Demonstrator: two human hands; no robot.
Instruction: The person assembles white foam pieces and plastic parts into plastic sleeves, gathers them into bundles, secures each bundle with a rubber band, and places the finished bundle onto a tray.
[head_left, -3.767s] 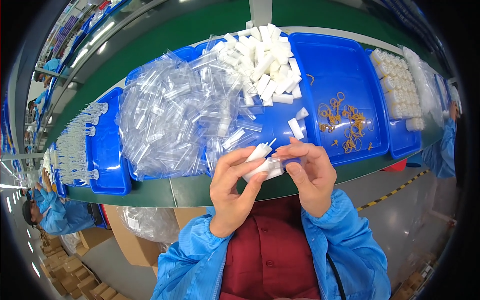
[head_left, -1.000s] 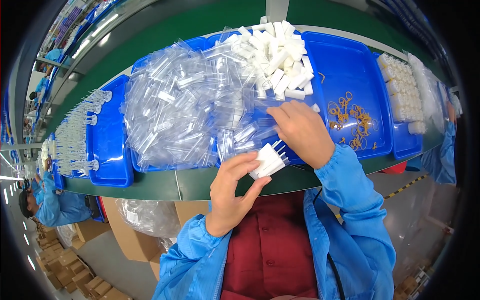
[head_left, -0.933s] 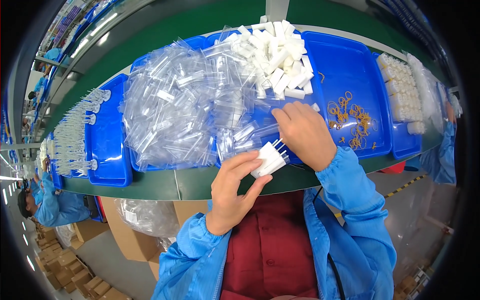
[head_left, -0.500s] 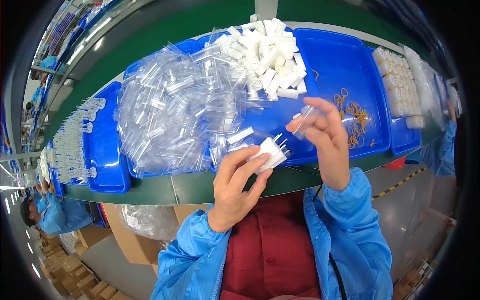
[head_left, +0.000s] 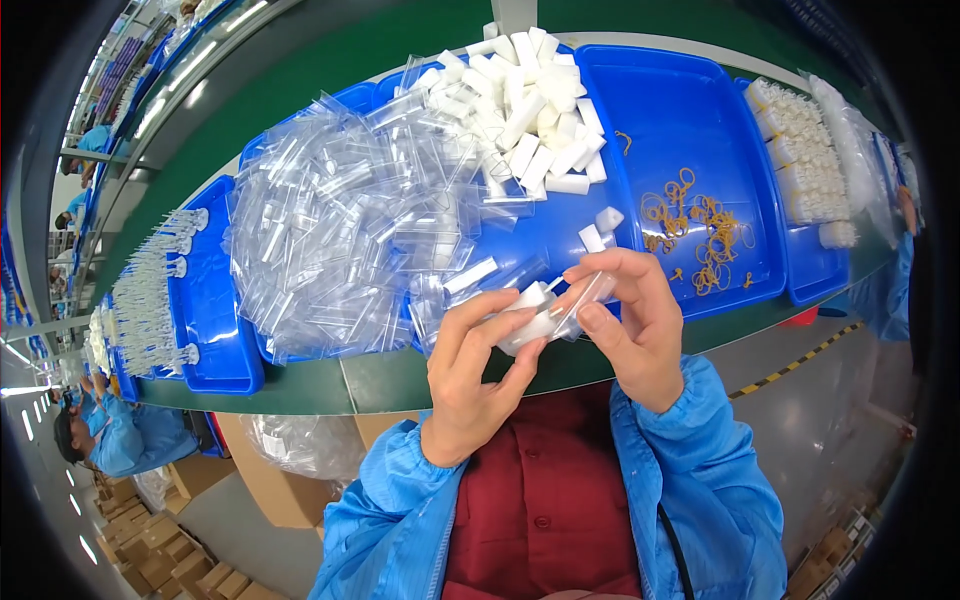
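Observation:
My left hand (head_left: pixel 470 370) is closed around a small bundle of white blocks (head_left: pixel 530 328), gripped between thumb and fingers. Thin pale rods jut from the bundle's right end. My right hand (head_left: pixel 645 335) pinches a clear plastic sleeve (head_left: pixel 595 292) between thumb and forefinger. The sleeve meets the rod end of the bundle; how far it covers the rods is hidden by fingers and glare. Just beyond my right fingertips lie two loose white pieces (head_left: pixel 592 239). Behind my left hand a white block (head_left: pixel 470 275) rests among clear sleeves in the blue tray (head_left: pixel 545 235).
A heap of clear sleeves (head_left: pixel 330 220) and a pile of white foam blocks (head_left: pixel 530 110) fill the tray. To the right, another blue tray (head_left: pixel 660 100) holds yellow rubber bands (head_left: pixel 712 235). Bundled white-tipped sticks (head_left: pixel 800 150) stand far right; clear stemmed pieces (head_left: pixel 155 290) lie left.
My right hand has come down and left, bringing the clear sleeve against the bundle's rod end. My left hand keeps its hold. Two white pieces now show beyond my right hand.

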